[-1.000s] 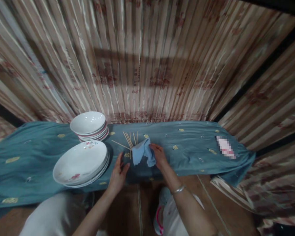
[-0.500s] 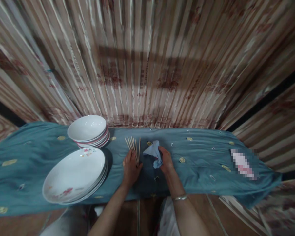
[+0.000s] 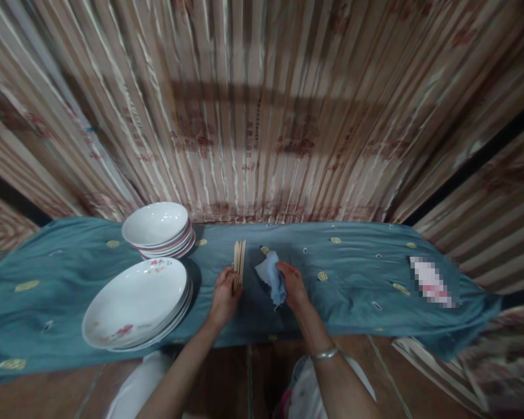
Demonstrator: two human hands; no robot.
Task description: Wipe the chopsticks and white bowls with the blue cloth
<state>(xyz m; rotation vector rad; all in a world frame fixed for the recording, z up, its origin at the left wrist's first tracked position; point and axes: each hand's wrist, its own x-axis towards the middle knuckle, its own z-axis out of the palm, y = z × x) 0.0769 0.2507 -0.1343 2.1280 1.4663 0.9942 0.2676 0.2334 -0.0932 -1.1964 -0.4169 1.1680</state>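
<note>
Near the middle of the cloth-covered table, my left hand (image 3: 226,294) is closed around a bundle of chopsticks (image 3: 239,262). The pale wooden sticks stand nearly upright out of my grip, pressed close together. To their right, my right hand (image 3: 293,283) pinches a crumpled light-blue cloth (image 3: 272,278), which hangs from the fingers toward the chopsticks. A gap separates the cloth from the sticks. A silvery bracelet (image 3: 325,353) circles my right wrist.
Left of my hands stands a stack of white bowls (image 3: 156,224), with a stack of large flowered plates (image 3: 135,305) in front. A teal patterned tablecloth (image 3: 353,302) covers the table. A blurred-out white and pink item (image 3: 432,282) lies at the far right. Pleated curtains (image 3: 262,116) hang behind.
The chopsticks, fanned apart before, are now gathered into a tight bundle. My left hand has shifted slightly left. The blue cloth has changed shape and hangs more narrowly.
</note>
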